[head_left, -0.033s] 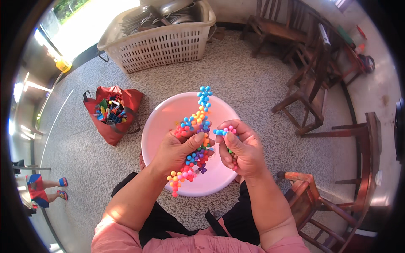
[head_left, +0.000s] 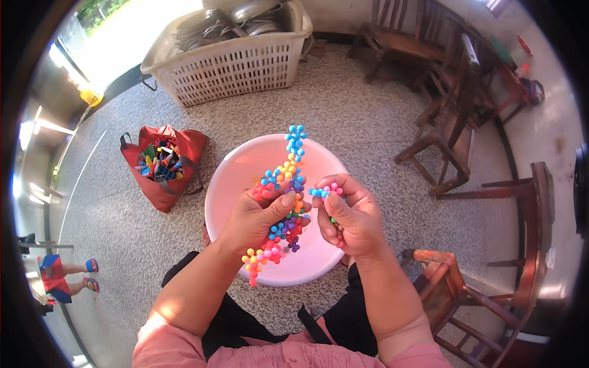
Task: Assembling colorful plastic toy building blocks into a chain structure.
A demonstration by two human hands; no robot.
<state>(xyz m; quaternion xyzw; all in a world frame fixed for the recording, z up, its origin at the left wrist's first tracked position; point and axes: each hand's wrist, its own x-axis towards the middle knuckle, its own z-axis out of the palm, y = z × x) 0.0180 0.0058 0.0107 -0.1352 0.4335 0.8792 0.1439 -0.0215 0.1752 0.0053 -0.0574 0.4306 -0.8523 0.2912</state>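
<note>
Head view: long chain of multicoloured plastic ball-knob pieces ran through the left grip, which was wrapped around its middle, both ends sticking out unsupported. It appeared to hang over the round pink plastic basin, lower end reaching across the near-left rim. Right grip had a small blue-and-pink cluster of ball-knob pieces pinched between thumb and forefinger, just beside the chain, apparently not touching. Small green ball-knob pieces showed by the curled fingers; couldn't tell if they joined that cluster.

Risks, my read: pushing the cluster in sideways could flex the chain and pop a joint, since only the middle was backed. Lower end was the worst spot: anything shed there might have missed the basin and hit the grey speckled floor. Off-line knobs could twist out of the pinch. Loosening the curled fingers could drop whatever sat under them.

Pose: left forearm and right forearm angled inward from the lower edge, thumbs uppermost, palms roughly facing. Red bag of mixed small toys sat on the floor, left of the basin.
</note>
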